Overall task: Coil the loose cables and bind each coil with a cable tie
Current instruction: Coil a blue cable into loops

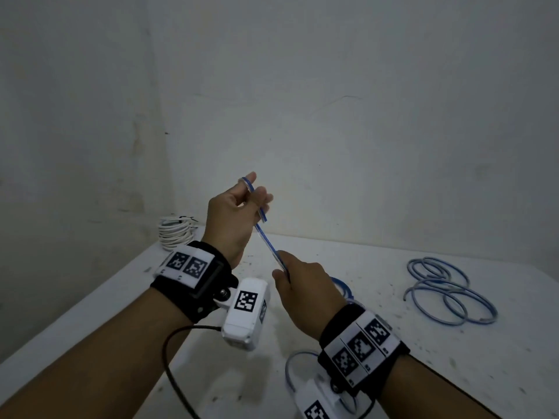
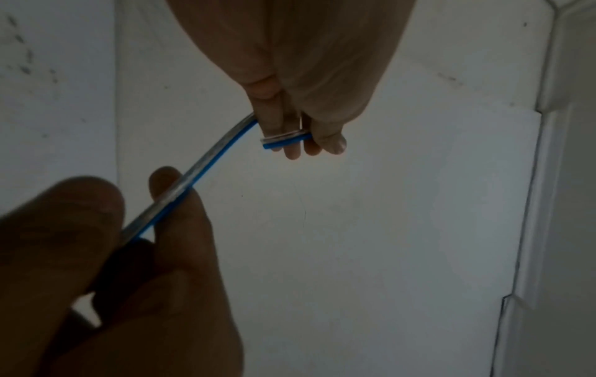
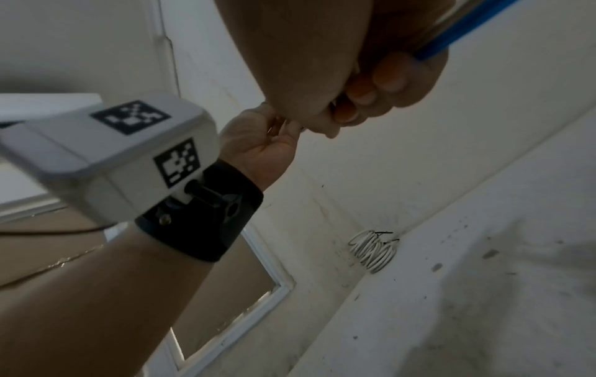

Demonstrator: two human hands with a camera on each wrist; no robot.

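— What are your hands doing?
— Your left hand point(image 1: 233, 216) pinches the blue cable point(image 1: 266, 237) up high; your right hand point(image 1: 302, 285) grips it lower down.
— And on the white table point(image 1: 393, 373)?
— Loose blue cable loops point(image 1: 447, 290) at your right, a white cable coil point(image 1: 175, 232) in the far-left corner.

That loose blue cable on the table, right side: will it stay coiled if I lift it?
Probably not. The blue cable lies in open, uneven, untied loops, so it likely springs apart. It looks thin and light. The stretch held between left hand and right hand bends easily.
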